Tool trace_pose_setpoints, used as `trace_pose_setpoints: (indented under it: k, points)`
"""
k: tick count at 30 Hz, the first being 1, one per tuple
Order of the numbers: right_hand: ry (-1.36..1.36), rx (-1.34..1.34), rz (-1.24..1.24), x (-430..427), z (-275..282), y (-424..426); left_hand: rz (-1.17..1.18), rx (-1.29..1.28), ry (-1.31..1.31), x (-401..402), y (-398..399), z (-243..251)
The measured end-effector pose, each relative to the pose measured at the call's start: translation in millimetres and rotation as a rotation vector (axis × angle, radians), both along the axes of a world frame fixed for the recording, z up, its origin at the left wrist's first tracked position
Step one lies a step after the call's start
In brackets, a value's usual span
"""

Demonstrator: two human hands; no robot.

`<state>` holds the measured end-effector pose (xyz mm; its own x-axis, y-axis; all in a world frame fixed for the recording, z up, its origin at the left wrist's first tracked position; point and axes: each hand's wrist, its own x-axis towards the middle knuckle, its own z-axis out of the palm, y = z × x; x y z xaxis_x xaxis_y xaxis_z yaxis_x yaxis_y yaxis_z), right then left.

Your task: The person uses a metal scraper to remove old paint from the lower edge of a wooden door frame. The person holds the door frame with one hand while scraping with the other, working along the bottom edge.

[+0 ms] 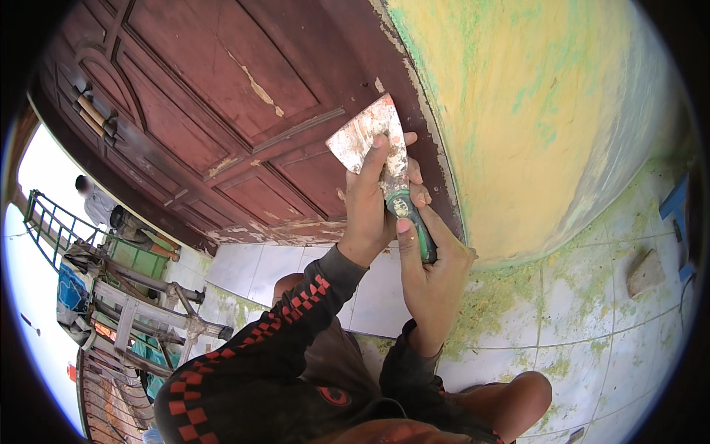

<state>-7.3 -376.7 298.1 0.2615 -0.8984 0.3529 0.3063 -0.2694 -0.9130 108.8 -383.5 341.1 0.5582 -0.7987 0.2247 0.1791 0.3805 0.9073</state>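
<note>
A putty knife [363, 130] with a wide, paint-stained metal blade and a green and black handle is held up before the lower part of a brown wooden door. My left hand [369, 205] grips the knife's blade and neck, its thumb lying on the metal and its fingertips showing past the far edge. On the handle is my right hand [441, 277], with the thumb along one side. Behind the blade, the door [299, 139] has raised panels and chipped paint. Peeling paint also runs along the door frame's edge [427, 111] beside the yellow and green wall.
The wall [516, 127] curves along the right. Pale floor tiles [499, 322] bear green and yellow residue; a stone-like block [646, 275] lies there, near a blue object [674, 200]. Metal framework [150, 305] stands at left. Another person [102, 205] is beyond the door.
</note>
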Motion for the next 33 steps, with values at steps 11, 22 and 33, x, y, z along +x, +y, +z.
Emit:
trace_pose_setpoints:
  k: [11,22,33]
  points:
    - [0.000,-0.063,-0.041,5.0,-4.5,-8.2,0.014,-0.057,0.059,0.6,-9.0,-0.2]
    - [0.016,-0.069,-0.046,3.2,-8.9,-3.1,0.012,-0.003,0.031,-0.6,-4.8,-3.8]
    - [0.082,-0.018,-0.032,-1.5,-2.2,2.7,-0.019,-0.020,0.066,0.3,-5.2,-11.0]
